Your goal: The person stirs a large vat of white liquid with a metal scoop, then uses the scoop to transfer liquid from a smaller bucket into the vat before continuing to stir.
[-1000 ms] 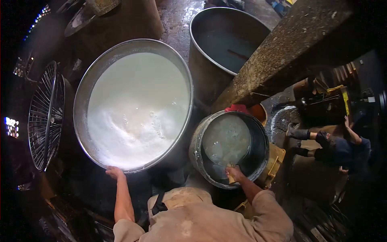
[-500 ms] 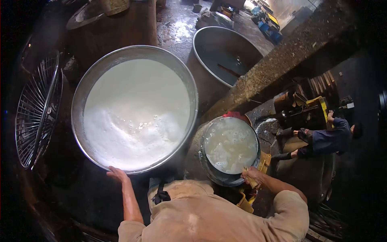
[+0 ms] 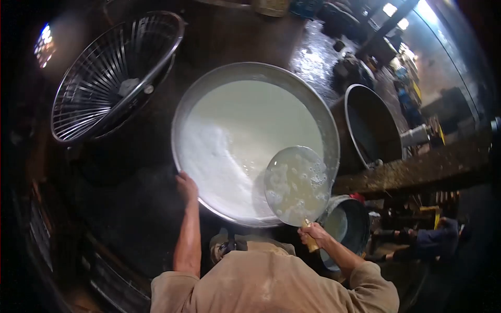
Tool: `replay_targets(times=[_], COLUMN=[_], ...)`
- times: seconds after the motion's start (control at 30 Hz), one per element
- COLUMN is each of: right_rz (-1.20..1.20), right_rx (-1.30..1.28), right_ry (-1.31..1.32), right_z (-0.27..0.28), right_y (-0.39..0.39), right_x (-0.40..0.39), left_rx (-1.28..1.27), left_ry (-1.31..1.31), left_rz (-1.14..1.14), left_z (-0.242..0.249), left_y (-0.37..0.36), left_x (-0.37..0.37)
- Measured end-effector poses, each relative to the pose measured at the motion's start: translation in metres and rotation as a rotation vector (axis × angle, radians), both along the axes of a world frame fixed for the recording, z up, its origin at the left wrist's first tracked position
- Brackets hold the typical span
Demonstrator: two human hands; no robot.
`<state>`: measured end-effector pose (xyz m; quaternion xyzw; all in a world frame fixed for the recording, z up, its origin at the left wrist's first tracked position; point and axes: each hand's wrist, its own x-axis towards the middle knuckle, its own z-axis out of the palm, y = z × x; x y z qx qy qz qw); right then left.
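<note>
The right hand [image 3: 312,235] was clamped on the wooden handle of a round ladle [image 3: 296,185], held brimming with pale frothy liquid over the near edge of the big vat [image 3: 334,141]; keeping it level would avoid spills. The left hand [image 3: 186,186] gripped the vat's rim, fingers closed.

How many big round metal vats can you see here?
2: the vat of white liquid in the middle, and a dark vat to its right. More may be hidden in the dark.
</note>
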<state>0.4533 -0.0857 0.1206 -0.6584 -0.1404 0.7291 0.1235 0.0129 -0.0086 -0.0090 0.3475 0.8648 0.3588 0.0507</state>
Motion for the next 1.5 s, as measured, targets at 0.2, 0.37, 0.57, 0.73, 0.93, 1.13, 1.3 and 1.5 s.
replay_targets(times=[0.2,0.37,0.57,0.73,0.93,1.13,1.3,1.5], right_rz=[-0.020,-0.007,-0.137,-0.155,-0.134,-0.153,-0.083,-0.046], right_rx=[0.105,0.106,0.079,0.119,0.111,0.098,0.187,0.277], right_ry=[0.121,0.160,0.207,0.147,0.152,0.103,0.037,-0.054], right_z=[-0.072,-0.118,-0.157,-0.164,-0.186,-0.198,-0.193,-0.150], right_y=[0.070,0.114,0.141,0.150,0.152,0.147,0.150,0.147], right_x=[-0.119,-0.185,-0.225,-0.240,-0.222,-0.176,-0.118,-0.051], left_rx=[-0.130,-0.097,-0.132,-0.069,-0.107,-0.054,-0.071,-0.051], left_ry=[-0.244,-0.223,-0.201,-0.164,-0.283,-0.155,-0.179,-0.178], left_rz=[0.134,0.157,0.141,0.171,0.164,0.176,0.160,0.187], left_z=[0.031,0.033,0.033,0.027,0.033,0.019,0.028,0.009], left_y=[0.006,0.005,0.005,0.006,0.004,0.007,0.010,0.012], left_x=[0.005,0.011,0.010,0.011,0.009,0.007,0.005,0.002])
